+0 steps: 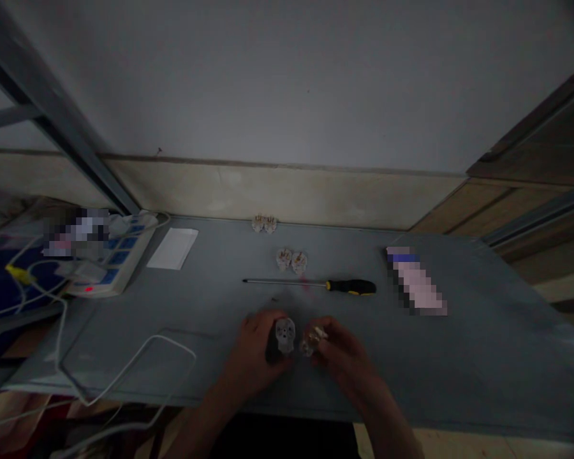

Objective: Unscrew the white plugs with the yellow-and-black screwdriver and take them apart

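Note:
Near the table's front edge, my left hand (256, 344) is closed around a black plug housing (272, 344) with a pale see-through face (285, 335) that has small dark holes. Just to its right, my right hand (340, 352) pinches a clear plastic plug part with brass-coloured metal (312, 339). A small gap separates the two pieces. Beyond my hands lies a screwdriver (351, 286) with a black and yellow handle, its tip pointing left. Behind it sits a pair of clear plug parts with metal contacts (291, 260); a similar pair (264, 223) rests by the wall.
On the left stands a white and blue power strip (119, 271) with a red light and plugged-in leads. A white cable (138, 347) loops over the table's left front. White paper (173, 248) lies near the strip, and a blurred-out phone-shaped object (418, 284) lies at right.

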Demonstrator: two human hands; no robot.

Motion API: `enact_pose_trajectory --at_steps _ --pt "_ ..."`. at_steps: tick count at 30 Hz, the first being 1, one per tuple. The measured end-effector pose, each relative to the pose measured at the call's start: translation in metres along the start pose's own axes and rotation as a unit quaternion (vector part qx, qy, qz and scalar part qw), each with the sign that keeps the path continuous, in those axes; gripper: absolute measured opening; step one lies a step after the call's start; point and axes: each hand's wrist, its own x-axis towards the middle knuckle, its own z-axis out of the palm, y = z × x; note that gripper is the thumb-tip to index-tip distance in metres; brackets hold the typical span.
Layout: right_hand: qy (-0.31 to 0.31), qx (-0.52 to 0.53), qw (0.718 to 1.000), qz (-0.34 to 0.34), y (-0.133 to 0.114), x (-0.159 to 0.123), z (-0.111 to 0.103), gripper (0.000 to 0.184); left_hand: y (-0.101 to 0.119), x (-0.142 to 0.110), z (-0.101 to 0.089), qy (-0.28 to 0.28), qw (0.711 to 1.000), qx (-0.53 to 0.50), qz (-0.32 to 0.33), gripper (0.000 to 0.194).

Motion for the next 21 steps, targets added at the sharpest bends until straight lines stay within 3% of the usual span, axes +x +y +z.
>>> enact_pose_trajectory --at_steps 6,15,21 --pt "0.023 -0.002 1.000 0.019 0.002 0.003 0.015 0.042 0.006 -0.003 0.003 0.045 0.990 -0.127 0.038 0.054" --pt "0.041 -0.020 0.999 0.028 -0.001 0.009 0.015 0.049 0.015 -0.005 0.002 0.029 0.990 -0.134 0.036 0.060" --pt "0.036 -0.024 0.999 0.033 -0.005 0.008 0.018 0.043 0.016 -0.005 0.008 0.027 0.990 -0.133 0.043 0.066"
